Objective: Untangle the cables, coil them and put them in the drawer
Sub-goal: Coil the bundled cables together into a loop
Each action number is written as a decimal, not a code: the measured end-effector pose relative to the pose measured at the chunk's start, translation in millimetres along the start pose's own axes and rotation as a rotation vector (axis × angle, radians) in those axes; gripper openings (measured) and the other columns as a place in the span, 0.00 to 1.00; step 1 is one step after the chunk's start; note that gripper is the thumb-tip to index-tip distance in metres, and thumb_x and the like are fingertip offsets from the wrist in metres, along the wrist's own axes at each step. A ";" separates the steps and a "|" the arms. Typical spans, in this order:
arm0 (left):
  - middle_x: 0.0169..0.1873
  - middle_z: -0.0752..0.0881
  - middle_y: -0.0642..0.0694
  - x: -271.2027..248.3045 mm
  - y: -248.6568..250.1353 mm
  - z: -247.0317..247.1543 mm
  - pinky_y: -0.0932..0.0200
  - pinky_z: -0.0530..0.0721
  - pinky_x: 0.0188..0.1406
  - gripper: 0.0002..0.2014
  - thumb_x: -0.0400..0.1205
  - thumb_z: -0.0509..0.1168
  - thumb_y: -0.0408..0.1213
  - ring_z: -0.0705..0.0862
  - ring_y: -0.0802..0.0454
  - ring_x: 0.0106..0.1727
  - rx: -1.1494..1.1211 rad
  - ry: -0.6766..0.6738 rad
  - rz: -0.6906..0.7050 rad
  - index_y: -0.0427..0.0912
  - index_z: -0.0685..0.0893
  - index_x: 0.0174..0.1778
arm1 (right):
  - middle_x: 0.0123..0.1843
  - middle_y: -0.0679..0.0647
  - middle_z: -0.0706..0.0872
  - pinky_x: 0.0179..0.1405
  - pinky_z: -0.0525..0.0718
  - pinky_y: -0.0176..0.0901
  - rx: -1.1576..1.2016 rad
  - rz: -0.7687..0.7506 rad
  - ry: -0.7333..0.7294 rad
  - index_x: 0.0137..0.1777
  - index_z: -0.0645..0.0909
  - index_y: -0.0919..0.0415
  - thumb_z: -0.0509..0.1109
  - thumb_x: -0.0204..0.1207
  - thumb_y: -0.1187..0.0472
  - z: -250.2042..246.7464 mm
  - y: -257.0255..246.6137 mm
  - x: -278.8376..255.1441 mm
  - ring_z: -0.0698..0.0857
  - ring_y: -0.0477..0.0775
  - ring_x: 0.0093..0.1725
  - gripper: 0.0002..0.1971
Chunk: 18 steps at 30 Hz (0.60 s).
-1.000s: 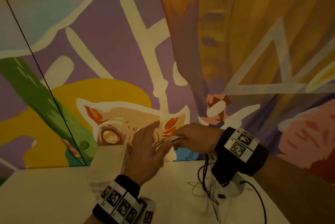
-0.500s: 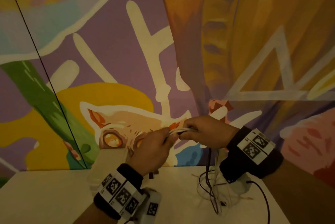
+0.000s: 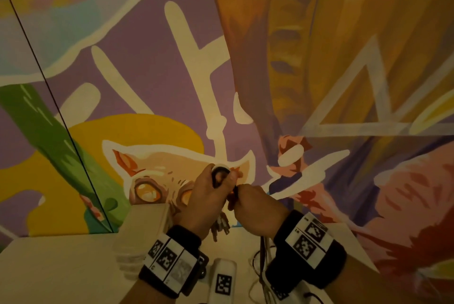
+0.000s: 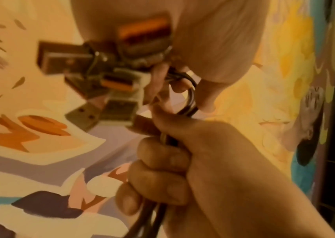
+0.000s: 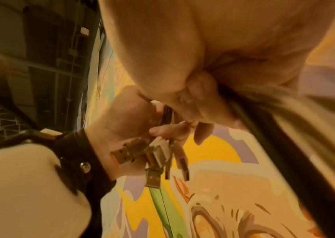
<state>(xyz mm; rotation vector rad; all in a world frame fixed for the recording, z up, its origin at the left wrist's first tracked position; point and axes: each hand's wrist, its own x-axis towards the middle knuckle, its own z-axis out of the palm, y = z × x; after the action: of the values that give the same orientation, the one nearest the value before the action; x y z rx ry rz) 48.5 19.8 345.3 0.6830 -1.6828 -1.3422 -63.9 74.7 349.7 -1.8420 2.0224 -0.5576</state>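
Observation:
A bundle of thin dark and white cables hangs from my two hands down to the white table. My left hand grips the bundle's upper end, where a loop of cable bends over its fingers. Several USB plugs dangle below that hand; they are also in the left wrist view as plugs and in the right wrist view as plugs. My right hand touches the left and is a fist round the cables just below. No drawer is in view.
A painted mural wall stands close behind the table. A pale box-like object sits at the back of the table, left of my left wrist. Loose cable loops lie on the table under my right wrist.
My hands have come together and nearer to me. The left hand went from spread fingers to gripping the bundle's end, which now bends in a loop over it with the plugs hanging below.

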 end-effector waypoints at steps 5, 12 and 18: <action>0.35 0.83 0.45 1.6 -2.6 6.4 0.73 0.77 0.35 0.08 0.83 0.65 0.40 0.82 0.59 0.36 0.187 0.100 0.049 0.38 0.81 0.44 | 0.42 0.59 0.84 0.34 0.80 0.42 0.010 -0.042 -0.094 0.62 0.74 0.65 0.62 0.81 0.61 -5.7 -9.2 -7.8 0.80 0.51 0.32 0.13; 0.30 0.85 0.40 1.1 0.7 2.0 0.71 0.76 0.25 0.10 0.83 0.66 0.38 0.83 0.59 0.24 0.232 0.171 0.070 0.35 0.75 0.43 | 0.56 0.51 0.86 0.45 0.86 0.38 0.033 -0.045 0.246 0.58 0.75 0.52 0.71 0.76 0.51 -74.4 -13.6 -11.1 0.85 0.45 0.46 0.14; 0.28 0.79 0.48 3.4 2.1 6.4 0.69 0.71 0.24 0.10 0.77 0.65 0.25 0.78 0.60 0.28 0.424 0.084 0.181 0.41 0.71 0.40 | 0.54 0.58 0.86 0.48 0.89 0.58 -0.242 -0.091 0.198 0.66 0.65 0.50 0.73 0.69 0.59 -48.7 -45.9 2.1 0.86 0.61 0.50 0.28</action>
<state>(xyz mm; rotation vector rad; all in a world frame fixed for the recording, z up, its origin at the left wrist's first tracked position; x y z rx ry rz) 41.4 20.7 347.9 0.7918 -1.9292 -0.8248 -49.3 71.7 415.0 -2.1016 2.2270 -0.5607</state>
